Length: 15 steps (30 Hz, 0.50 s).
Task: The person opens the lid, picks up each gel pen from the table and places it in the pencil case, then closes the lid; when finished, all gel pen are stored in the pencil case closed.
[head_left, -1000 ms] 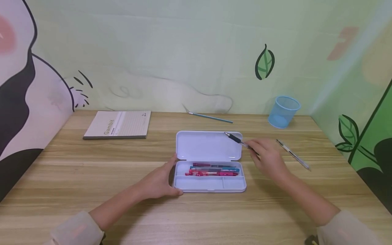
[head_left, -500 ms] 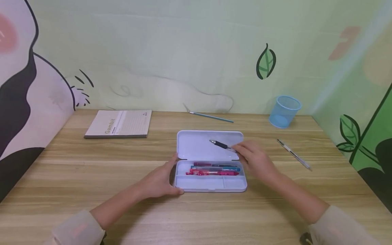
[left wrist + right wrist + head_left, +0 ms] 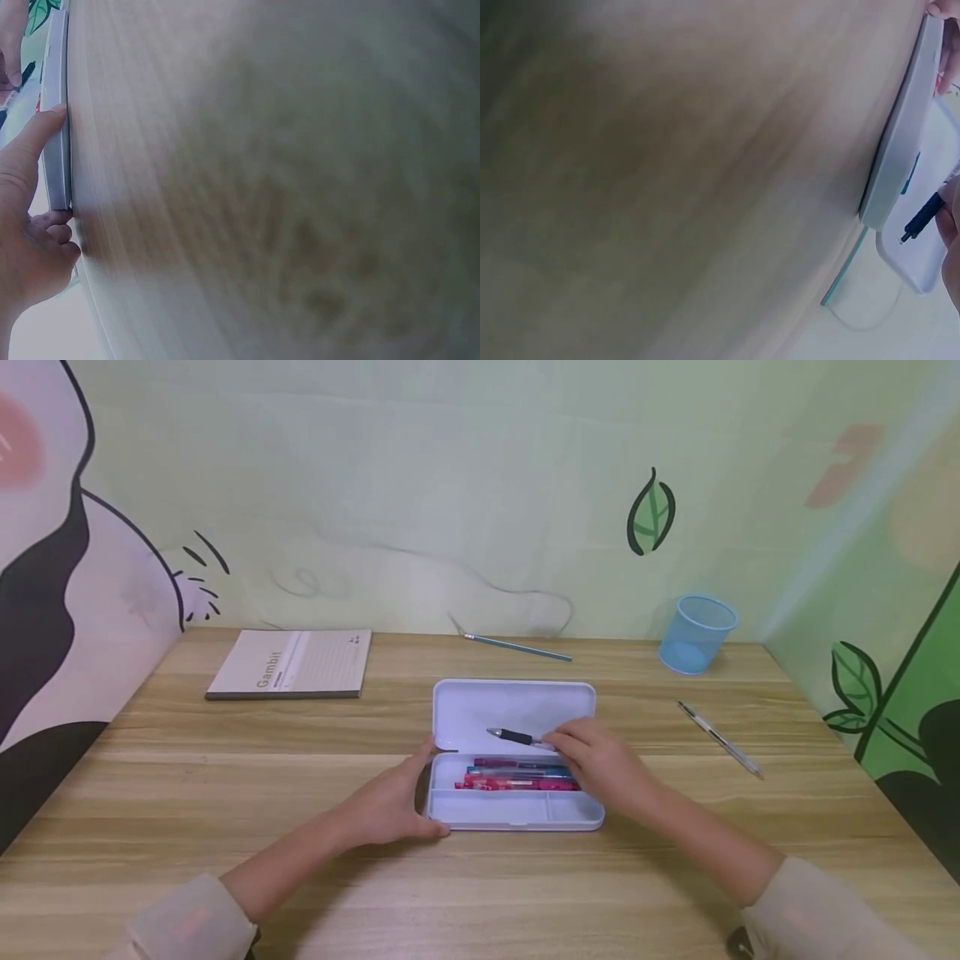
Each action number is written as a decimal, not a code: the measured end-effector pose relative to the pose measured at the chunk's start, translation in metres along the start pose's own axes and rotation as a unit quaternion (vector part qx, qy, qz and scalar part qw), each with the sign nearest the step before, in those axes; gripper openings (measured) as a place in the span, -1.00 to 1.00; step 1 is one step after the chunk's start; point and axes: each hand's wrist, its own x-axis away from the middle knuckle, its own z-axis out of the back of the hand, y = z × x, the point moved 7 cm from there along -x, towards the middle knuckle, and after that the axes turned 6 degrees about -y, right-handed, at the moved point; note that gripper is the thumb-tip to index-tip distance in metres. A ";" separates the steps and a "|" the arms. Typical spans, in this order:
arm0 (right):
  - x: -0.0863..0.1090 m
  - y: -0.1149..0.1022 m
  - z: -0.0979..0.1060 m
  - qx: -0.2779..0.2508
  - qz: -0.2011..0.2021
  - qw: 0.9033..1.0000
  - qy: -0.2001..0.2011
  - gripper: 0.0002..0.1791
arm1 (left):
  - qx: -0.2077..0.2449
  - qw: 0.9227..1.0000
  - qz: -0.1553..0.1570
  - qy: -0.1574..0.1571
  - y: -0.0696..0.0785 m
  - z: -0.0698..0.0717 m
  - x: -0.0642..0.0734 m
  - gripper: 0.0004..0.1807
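Note:
An open white pencil case [image 3: 487, 812] lies mid-table, its lid [image 3: 480, 710] folded back. Several red, pink and blue pens [image 3: 517, 774] fill its rear compartment; the two front compartments hold nothing. My left hand [image 3: 386, 806] holds the case's left end, thumb [image 3: 46, 124] on the front wall and other fingers round the end. Between thumb and fingers, my right hand [image 3: 603, 764] pinches a clear pen with a black grip [image 3: 516, 737]. That pen hangs over the hinge side of the case, tip pointing left. My right fingers cover the pen's rear part and the case's right side.
Another clear pen [image 3: 720, 739] lies on the table to the right. A blue mesh pen cup [image 3: 696, 635] stands at the back right. Behind the case lies a blue pencil [image 3: 517, 648], near the wall. A notebook [image 3: 288, 664] is at the back left.
My right hand has carried the black-grip pen left and toward me, from beside the lid to over the case. The pen now lies more level. My left hand stays at the case.

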 end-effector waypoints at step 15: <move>-0.002 -0.006 -0.019 0.026 0.021 0.998 -0.057 -0.74 | 0.008 1.000 0.005 -0.004 0.000 0.000 0.000 0.32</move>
